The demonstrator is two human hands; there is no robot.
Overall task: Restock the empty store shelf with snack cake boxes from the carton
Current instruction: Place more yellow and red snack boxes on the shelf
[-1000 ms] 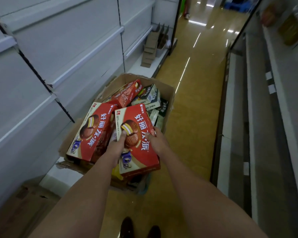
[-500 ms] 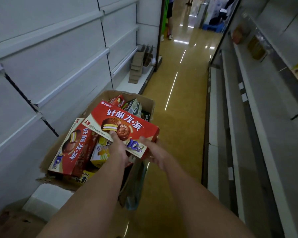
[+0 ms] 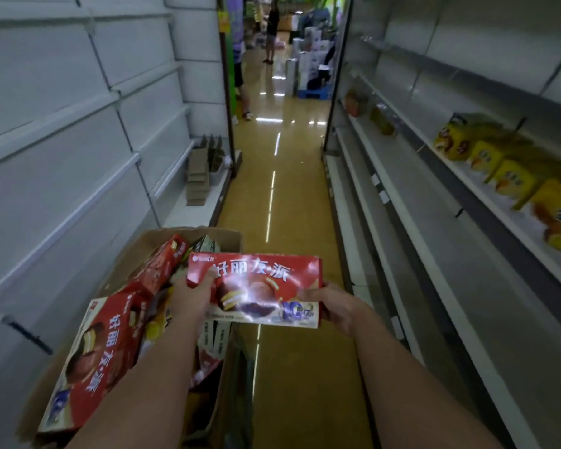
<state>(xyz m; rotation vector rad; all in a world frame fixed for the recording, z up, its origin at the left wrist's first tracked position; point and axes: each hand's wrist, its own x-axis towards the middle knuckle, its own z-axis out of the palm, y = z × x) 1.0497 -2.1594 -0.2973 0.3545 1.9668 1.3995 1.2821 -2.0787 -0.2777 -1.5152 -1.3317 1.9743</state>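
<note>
**Red snack cake box held between both hands in the aisle**

The aisle floor [image 3: 292, 202] was glossy yellow-brown and carried a line of light reflections down its middle. White shelving [image 3: 78, 131] stood bare along the left side. The shelving on the right [image 3: 434, 241] was mostly bare too, but a row of yellow boxes [image 3: 512, 179] sat on an upper level. At the far end of the left unit, some folded brown cardboard [image 3: 201, 176] rested on the bottom ledge. A person [image 3: 271, 30] stood far down the aisle.

The open carton [image 3: 214, 236] sat low on the left, against the bare shelving, crowded with boxes. A large red box [image 3: 94, 354] leaned at its near side.

The snack cake box [image 3: 256, 286] was held above the floor, just right of the carton, its printed face tilted up. The left hand [image 3: 193, 299] gripped its left end, thumb laid over the top face. The right hand [image 3: 336, 306] gripped the right end, thumb on the face and fingers curled beneath.
</note>
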